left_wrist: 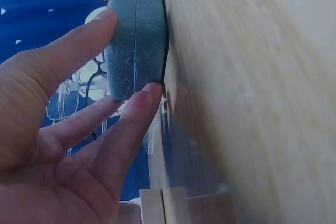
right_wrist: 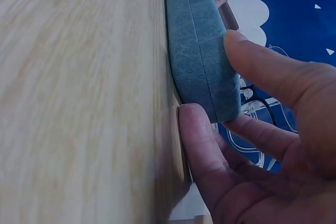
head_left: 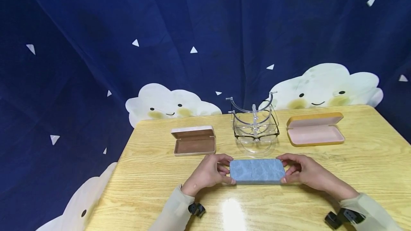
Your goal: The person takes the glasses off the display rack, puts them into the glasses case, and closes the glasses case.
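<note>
Two hands pinch the opposite short ends of a blue eyeglass case: the left hand [head_left: 210, 172] and the right hand [head_left: 305, 171] each have the thumb on the near side and curled fingers on the far side, narrowed to the case's depth. The blue case [head_left: 257, 171] lies level at the tabletop, its long side toward the person; both wrist views show a thin seam running along its closed edge. Pale sleeves [head_left: 174, 208] reach down to the wrists, each wearing a black device [head_left: 197, 209]. Just beyond the blue case stands a clear display stand [head_left: 255, 117] with curved arms, bearing dark-framed glasses [head_left: 257, 138]. Left of it sits a whitish case [head_left: 194, 145], lid raised over a brown lining; right of it, an orange case [head_left: 316, 136], also open, lined in pink. All rest on a wood-grain table [head_left: 144, 174], backed by a navy curtain [head_left: 160, 20] printed with white triangles and smiling clouds.
</note>
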A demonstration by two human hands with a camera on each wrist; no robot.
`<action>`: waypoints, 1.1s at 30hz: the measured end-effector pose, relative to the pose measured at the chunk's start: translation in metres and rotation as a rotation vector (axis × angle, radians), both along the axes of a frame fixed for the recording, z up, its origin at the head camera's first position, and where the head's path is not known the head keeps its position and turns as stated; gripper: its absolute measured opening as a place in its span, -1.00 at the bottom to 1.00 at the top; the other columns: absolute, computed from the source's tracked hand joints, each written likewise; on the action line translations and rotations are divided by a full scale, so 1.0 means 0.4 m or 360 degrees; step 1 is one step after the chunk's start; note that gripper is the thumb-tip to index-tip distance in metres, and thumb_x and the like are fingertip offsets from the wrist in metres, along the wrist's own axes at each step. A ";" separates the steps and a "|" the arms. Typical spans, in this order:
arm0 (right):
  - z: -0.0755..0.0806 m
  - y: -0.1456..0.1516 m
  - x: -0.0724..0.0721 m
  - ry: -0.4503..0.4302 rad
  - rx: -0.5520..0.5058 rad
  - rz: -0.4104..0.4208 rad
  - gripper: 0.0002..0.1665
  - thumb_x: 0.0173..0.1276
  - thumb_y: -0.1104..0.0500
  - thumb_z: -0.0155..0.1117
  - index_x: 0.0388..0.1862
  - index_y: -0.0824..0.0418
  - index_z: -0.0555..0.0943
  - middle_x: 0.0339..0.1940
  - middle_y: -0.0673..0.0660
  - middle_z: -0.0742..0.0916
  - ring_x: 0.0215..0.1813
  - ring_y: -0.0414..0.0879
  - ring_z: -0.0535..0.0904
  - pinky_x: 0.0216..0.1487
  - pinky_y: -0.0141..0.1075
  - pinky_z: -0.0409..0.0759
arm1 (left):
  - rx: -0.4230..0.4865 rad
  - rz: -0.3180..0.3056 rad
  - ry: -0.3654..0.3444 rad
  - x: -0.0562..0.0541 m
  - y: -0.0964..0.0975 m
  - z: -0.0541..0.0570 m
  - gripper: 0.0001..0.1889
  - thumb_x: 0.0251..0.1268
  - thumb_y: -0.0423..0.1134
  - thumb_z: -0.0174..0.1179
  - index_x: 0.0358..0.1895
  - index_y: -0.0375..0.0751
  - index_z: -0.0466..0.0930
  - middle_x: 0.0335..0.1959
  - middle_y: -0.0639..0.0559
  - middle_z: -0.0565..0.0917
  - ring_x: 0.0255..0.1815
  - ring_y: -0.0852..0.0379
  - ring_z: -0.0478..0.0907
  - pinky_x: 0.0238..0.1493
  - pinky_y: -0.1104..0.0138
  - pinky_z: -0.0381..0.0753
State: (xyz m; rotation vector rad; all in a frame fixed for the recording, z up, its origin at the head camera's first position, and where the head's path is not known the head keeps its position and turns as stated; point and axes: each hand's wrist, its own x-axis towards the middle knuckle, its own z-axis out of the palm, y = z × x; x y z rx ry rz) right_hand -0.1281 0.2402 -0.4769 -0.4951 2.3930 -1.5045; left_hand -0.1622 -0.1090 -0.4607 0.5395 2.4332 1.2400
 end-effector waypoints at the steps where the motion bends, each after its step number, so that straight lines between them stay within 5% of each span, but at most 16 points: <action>1: 0.001 0.000 0.000 -0.0010 0.0003 -0.0003 -0.16 0.19 0.23 0.62 0.36 0.55 0.46 0.03 0.32 0.65 -0.24 -0.33 0.67 -0.24 -0.39 0.70 | 0.0000 0.0001 -0.0004 0.000 -0.001 0.000 -0.31 -0.08 -0.24 0.70 0.23 -0.16 0.67 0.04 -0.08 0.78 -0.16 0.24 0.76 -0.11 0.48 0.71; 12: 0.009 0.001 -0.003 -0.0036 0.0034 0.0022 -0.20 0.26 0.22 0.57 0.38 0.53 0.45 0.06 0.33 0.67 -0.22 -0.33 0.68 -0.19 -0.40 0.70 | -0.0009 -0.0014 0.0057 0.001 -0.005 0.001 -0.57 0.34 -0.07 0.45 0.20 -0.17 0.70 0.01 -0.07 0.81 -0.13 0.20 0.79 -0.13 0.47 0.72; 20: 0.026 0.016 -0.007 -0.0004 0.0030 -0.0078 -0.33 0.40 0.24 0.45 0.36 0.54 0.46 -0.03 0.25 0.71 -0.23 -0.33 0.67 -0.25 -0.33 0.74 | 0.0097 -0.0007 0.0045 -0.009 -0.017 0.015 -0.55 0.49 -0.07 0.31 0.29 -0.23 0.63 0.07 -0.05 0.79 0.01 0.11 0.80 -0.04 0.43 0.74; 25: 0.048 0.031 -0.016 0.0096 0.0070 -0.0163 -0.44 0.47 0.24 0.37 0.33 0.49 0.50 -0.13 0.07 0.75 -0.26 -0.29 0.69 -0.30 -0.31 0.73 | 0.0185 0.0065 0.0135 -0.019 -0.025 0.030 -0.54 0.52 -0.10 0.27 0.33 -0.28 0.59 0.13 -0.14 0.76 0.06 -0.03 0.80 -0.02 0.41 0.76; 33: 0.089 0.042 -0.036 0.0244 -0.0032 -0.0241 -0.51 0.49 0.34 0.30 0.32 0.52 0.49 -0.17 -0.18 0.75 -0.23 -0.22 0.76 -0.29 -0.21 0.80 | 0.0268 0.0241 0.0265 -0.032 -0.025 0.071 -0.54 0.48 -0.18 0.29 0.38 -0.13 0.56 0.18 -0.18 0.73 0.08 0.00 0.79 0.06 0.32 0.76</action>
